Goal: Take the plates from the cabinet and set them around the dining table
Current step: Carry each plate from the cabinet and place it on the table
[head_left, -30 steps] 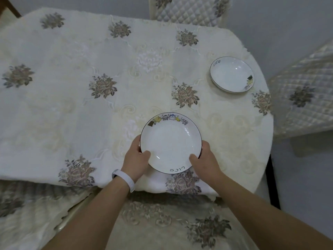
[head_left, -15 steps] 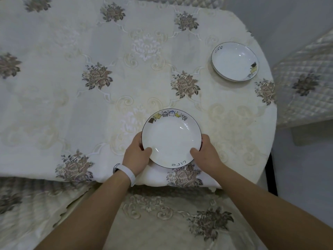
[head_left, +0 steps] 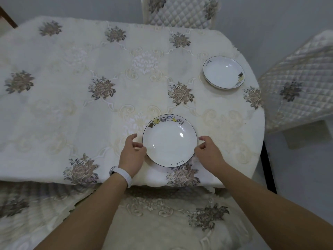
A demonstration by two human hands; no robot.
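A white plate [head_left: 169, 141] with a dark rim and small cartoon figures along its far edge lies flat on the dining table [head_left: 72, 91], near the front edge. My left hand [head_left: 131, 154] sits just left of the plate, fingers spread, fingertips at its rim. On the plate's right side, my right hand [head_left: 209, 152] has its fingers loosely curled beside the rim. Neither hand grips the plate. A second white plate [head_left: 223, 72] of the same kind lies at the table's far right.
A cream floral tablecloth covers the table. A quilted chair [head_left: 180, 11] stands at the far side, another chair [head_left: 297, 83] at the right. A cushioned seat [head_left: 162, 219] is below me between my forearms. A white band is on my left wrist.
Both hands held the plate by its edges before. Now the plate rests on the table, and both hands have let go and drawn slightly outward.
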